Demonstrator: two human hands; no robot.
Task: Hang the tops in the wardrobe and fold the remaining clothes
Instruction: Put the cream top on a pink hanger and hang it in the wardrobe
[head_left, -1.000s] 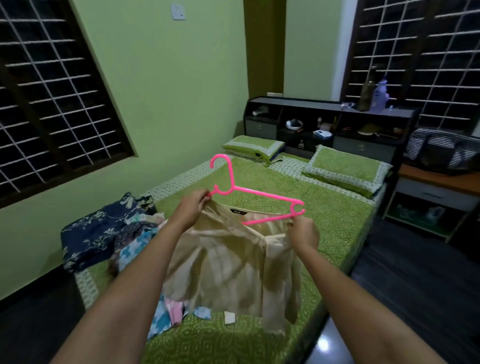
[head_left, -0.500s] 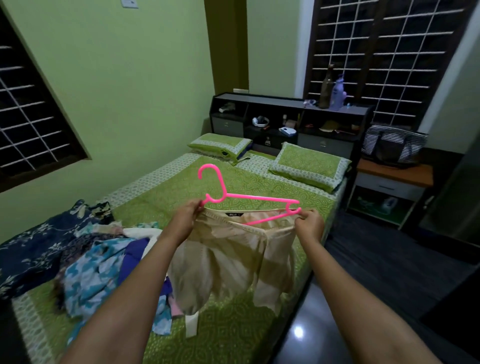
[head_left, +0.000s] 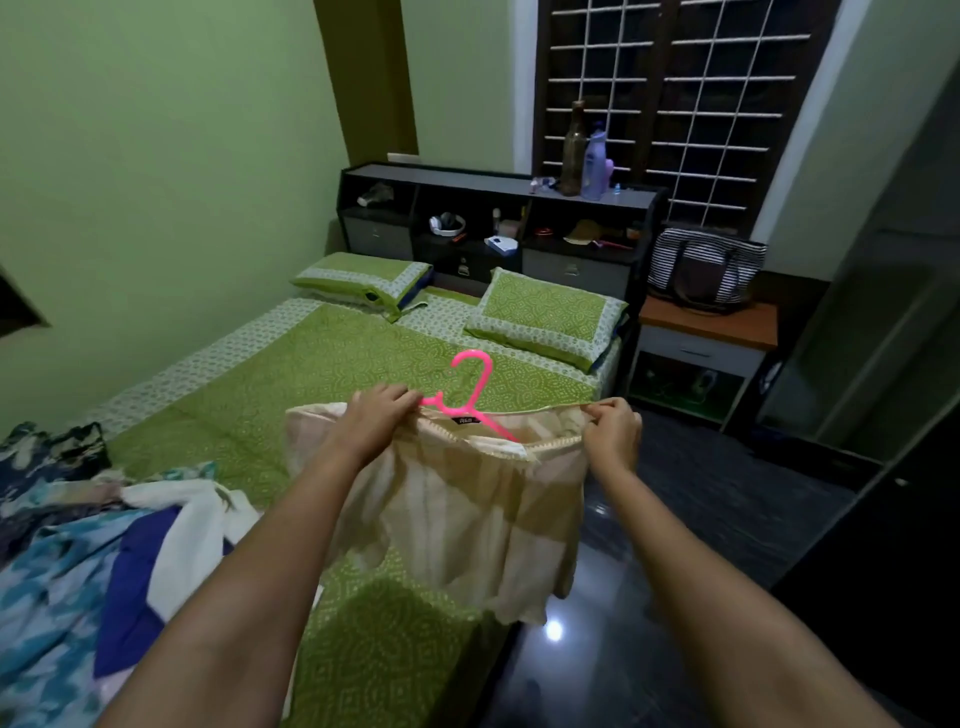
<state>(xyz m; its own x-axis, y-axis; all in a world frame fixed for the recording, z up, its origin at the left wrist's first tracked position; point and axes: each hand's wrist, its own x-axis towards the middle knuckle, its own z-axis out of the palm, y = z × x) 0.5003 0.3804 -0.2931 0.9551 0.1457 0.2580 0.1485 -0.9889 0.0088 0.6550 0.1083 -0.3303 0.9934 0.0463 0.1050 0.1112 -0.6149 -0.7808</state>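
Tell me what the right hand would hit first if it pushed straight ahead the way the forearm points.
The right hand, pinching the beige top's shoulder, points up-frame and slightly left. Continuing that way it would probably meet the near green pillow on the bed first, though depth is unclear from this one view.

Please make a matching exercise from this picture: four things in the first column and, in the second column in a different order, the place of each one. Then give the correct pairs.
Column 1
1. pink hanger
2. striped bag
3. white headphones
4. purple bottle

Column 2
A. on top of the headboard unit, next to a brown bottle
B. in the neck of the beige top that both hands hold
C. on the bedside table
D. in an open shelf of the headboard unit

Pairs: 1-B, 2-C, 3-D, 4-A
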